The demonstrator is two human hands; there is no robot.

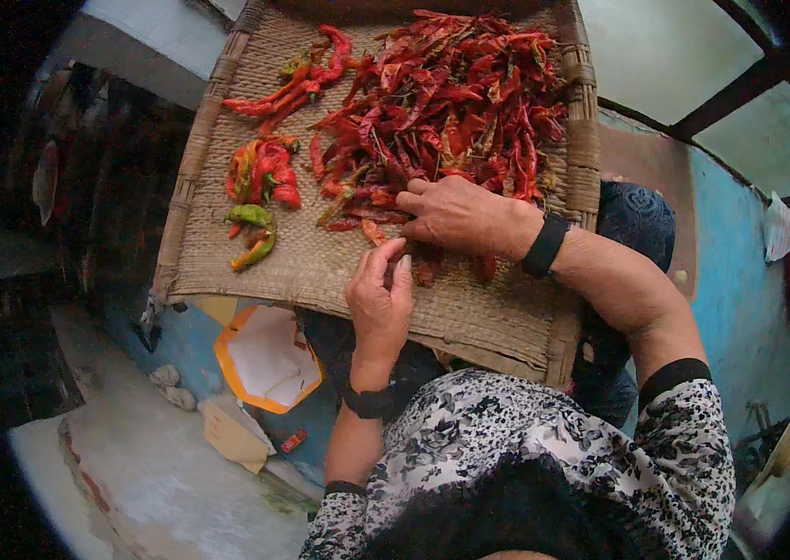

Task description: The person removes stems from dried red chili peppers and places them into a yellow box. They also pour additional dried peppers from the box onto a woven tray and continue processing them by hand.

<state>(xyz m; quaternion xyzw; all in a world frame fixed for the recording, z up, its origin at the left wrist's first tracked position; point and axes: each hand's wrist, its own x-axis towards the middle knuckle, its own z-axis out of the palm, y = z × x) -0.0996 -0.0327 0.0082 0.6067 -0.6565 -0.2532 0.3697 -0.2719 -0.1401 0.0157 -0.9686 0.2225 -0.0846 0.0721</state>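
Observation:
A woven tray (311, 283) with a raised, bound rim lies before me, with a large heap of dried red chili peppers (451, 105) on it. My right hand (461, 213) rests at the heap's lower edge, its fingers bent down among the peppers; what they grip is hidden. Just left of it, my left hand (384, 283) has its thumb and forefinger near each other below an orange-red dried pepper (372, 232); whether it holds anything is unclear. Fresh-looking red peppers (276, 171) and a green pepper (250, 215) lie in small groups on the tray's left side.
Below the tray's near left edge stands an orange-rimmed container (227, 357) with a white inside. Beside it on the floor are a cardboard piece (234, 434), a small red packet (293, 440) and stones (174, 388). A blue wall (731, 280) and windows are at the right.

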